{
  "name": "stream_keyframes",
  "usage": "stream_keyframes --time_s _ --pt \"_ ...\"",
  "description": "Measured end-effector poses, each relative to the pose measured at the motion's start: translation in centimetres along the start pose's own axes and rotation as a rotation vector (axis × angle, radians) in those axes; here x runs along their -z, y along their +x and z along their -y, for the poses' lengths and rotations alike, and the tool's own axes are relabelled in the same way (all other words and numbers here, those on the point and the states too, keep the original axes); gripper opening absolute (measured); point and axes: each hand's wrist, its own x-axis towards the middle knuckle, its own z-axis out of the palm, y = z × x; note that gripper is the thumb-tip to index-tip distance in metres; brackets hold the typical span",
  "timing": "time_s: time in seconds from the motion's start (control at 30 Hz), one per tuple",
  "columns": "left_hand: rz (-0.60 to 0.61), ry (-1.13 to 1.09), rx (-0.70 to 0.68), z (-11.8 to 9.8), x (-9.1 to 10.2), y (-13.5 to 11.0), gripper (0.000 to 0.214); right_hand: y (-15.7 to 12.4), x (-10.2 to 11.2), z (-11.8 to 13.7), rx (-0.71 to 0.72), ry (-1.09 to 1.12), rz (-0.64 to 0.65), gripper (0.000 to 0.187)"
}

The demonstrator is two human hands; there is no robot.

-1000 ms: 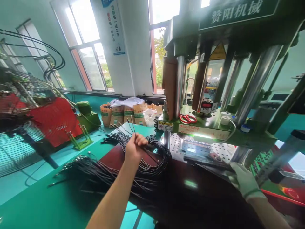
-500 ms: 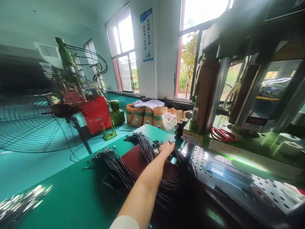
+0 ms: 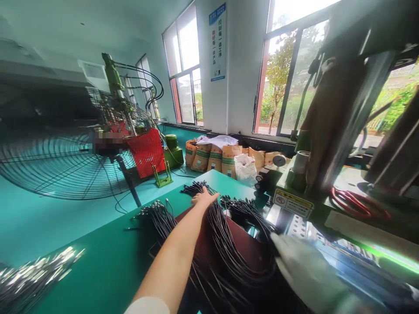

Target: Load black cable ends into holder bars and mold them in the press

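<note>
Left hand [image 3: 203,199], fingers spread, hovers at slender, curving black cables [image 3: 223,231]; gloved right hand [image 3: 304,266] blurred, grip unclear.

Thin black cables [image 3: 220,224] lie in a loose bundle, tipped ends fanned just beyond the fingers of the left hand [image 3: 203,200] and lengths curving back below them, with a second bundle [image 3: 241,208] right of those fingers and a third bundle [image 3: 158,220] left.

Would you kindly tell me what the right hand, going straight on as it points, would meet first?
The right hand would probably meet the rightmost black cable bundle first, though motion blur leaves depth unclear.
</note>
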Motion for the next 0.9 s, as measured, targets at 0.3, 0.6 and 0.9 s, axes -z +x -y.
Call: stream_keyframes --time_s 0.3,0.6,0.9 --pt "0.115 0.176 0.054 -4.4 -3.3 2.3 0.12 12.3 -3.6 2.6 -0.19 -0.28 0.319 0.052" --pt "0.041 0.287 0.144 -5.3 -4.7 6.1 0.109 11.3 -6.0 1.5 -0.171 -0.38 0.275 0.052" --pt "0.021 0.277 0.283 -6.1 -5.9 7.7 0.075 11.2 -6.2 1.2 -0.117 -0.406 0.203 0.052"
